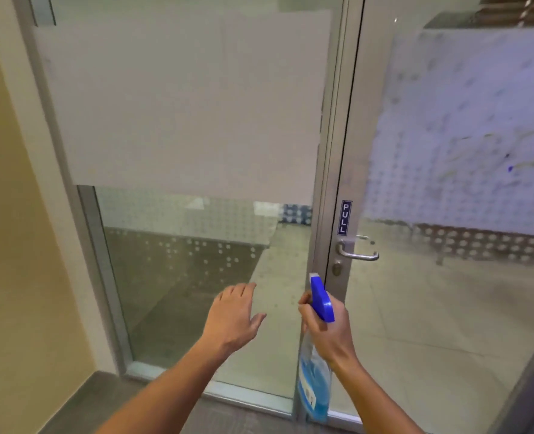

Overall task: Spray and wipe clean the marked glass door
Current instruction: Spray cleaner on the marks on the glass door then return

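A corridor corner is filling the view: a cream wall (15,214) is running down the left side, a grey floor (109,399) is lying below, and a glazed partition with aluminium framing is standing ahead. Nearest the camera, two bare forearms are reaching forward. The right hand (328,330) is gripping a spray bottle (314,380) by the neck, its fingers wrapping closed around it just below the blue trigger head (322,300); one fingertip is curling around the front of the neck at the trigger, and the nozzle is pointing up and away towards the frame. The clear bottle body, holding blue liquid and bearing a label, is hanging below the hand, in front of the frame's lower part. The left hand (235,317) is hovering empty to the left of the bottle, palm down, fingers loosely spread and extended towards the fixed glass panel (196,277), not visibly touching it. Beyond the hands, that panel is carrying a wide frosted band (181,104) across its upper part. To the right of the upright frame, the glass door (447,292) is standing with a metal lever handle (358,253), a keyhole below it and a "PULL" sticker (345,217) above. Higher on the door's frosted band, faint smeared marks (491,155) and a small blue spot are showing, well apart from both hands.
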Demonstrator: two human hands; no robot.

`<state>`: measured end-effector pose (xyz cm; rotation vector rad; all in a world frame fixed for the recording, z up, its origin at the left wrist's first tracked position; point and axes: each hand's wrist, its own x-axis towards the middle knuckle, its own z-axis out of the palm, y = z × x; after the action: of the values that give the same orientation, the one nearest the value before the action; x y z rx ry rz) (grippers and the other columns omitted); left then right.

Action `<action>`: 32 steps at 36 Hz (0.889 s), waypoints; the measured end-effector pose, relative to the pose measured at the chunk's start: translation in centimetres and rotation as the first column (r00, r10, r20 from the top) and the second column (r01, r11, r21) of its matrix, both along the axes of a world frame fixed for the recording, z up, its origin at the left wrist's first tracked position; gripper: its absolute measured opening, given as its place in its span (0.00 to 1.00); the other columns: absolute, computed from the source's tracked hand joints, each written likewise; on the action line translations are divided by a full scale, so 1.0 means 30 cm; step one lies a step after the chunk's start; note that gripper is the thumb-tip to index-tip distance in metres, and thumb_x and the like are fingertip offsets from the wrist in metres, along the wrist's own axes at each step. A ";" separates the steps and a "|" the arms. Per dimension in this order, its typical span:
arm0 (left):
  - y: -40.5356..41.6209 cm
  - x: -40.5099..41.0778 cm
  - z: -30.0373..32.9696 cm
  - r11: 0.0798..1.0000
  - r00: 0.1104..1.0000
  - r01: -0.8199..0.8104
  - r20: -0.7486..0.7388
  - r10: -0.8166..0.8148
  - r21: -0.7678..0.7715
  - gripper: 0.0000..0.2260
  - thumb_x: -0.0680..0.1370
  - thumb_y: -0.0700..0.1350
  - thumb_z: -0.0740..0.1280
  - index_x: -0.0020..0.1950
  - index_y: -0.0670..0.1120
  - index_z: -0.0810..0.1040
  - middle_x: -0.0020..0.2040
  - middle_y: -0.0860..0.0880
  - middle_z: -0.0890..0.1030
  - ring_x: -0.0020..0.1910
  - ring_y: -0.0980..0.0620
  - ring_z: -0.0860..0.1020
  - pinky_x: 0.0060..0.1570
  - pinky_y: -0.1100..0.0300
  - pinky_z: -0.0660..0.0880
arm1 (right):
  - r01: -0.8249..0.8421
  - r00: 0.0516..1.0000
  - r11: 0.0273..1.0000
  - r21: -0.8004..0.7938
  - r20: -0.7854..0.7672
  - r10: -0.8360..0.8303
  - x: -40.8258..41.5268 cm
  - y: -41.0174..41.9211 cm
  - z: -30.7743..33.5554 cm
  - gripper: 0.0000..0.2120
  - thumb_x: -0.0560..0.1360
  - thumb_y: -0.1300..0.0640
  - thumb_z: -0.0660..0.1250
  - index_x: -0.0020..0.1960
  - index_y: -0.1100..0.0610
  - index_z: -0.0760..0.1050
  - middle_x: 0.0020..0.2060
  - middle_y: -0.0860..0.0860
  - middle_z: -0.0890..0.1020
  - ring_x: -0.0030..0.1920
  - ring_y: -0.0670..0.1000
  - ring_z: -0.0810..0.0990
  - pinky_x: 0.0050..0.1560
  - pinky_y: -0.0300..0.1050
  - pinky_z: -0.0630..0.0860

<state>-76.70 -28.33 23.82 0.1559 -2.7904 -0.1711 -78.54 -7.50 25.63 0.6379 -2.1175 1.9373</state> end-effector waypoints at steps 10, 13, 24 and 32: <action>0.125 -0.515 0.239 0.981 0.973 0.135 -0.167 -0.157 -0.136 0.31 0.79 0.61 0.64 0.77 0.46 0.67 0.75 0.45 0.72 0.74 0.43 0.71 0.75 0.47 0.67 | 0.226 0.953 0.974 0.020 -0.211 -0.217 -0.375 0.080 0.065 0.03 0.70 0.56 0.66 0.37 0.50 0.74 0.32 0.49 0.76 0.33 0.47 0.74 0.35 0.39 0.72; 0.173 -0.653 0.302 0.955 0.953 0.163 -0.213 -0.218 -0.247 0.31 0.78 0.61 0.66 0.75 0.44 0.72 0.72 0.42 0.75 0.71 0.40 0.74 0.72 0.44 0.71 | 0.283 0.936 0.959 0.020 -0.225 -0.271 -0.491 0.115 0.103 0.07 0.70 0.58 0.67 0.36 0.50 0.72 0.31 0.48 0.75 0.31 0.47 0.72 0.34 0.42 0.71; 0.356 -1.128 0.521 0.875 0.868 0.239 -0.312 -0.387 -0.422 0.34 0.74 0.60 0.69 0.75 0.43 0.71 0.74 0.39 0.72 0.72 0.37 0.71 0.73 0.41 0.68 | 0.467 0.868 0.882 -0.065 -0.155 -0.472 -0.789 0.285 0.196 0.06 0.73 0.61 0.71 0.40 0.53 0.81 0.31 0.53 0.80 0.31 0.61 0.80 0.33 0.58 0.80; 0.460 -1.414 0.655 0.788 0.793 0.296 -0.321 -0.517 -0.540 0.40 0.75 0.61 0.71 0.78 0.37 0.68 0.78 0.36 0.69 0.78 0.34 0.66 0.77 0.35 0.62 | 0.659 0.723 0.752 -0.010 -0.266 -0.638 -0.895 0.355 0.239 0.10 0.70 0.47 0.65 0.34 0.52 0.74 0.28 0.55 0.76 0.28 0.55 0.74 0.33 0.51 0.75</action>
<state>-119.13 -14.53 43.47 -0.5659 -2.2604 0.3266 -105.41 3.15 32.79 0.0944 -1.9054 1.2990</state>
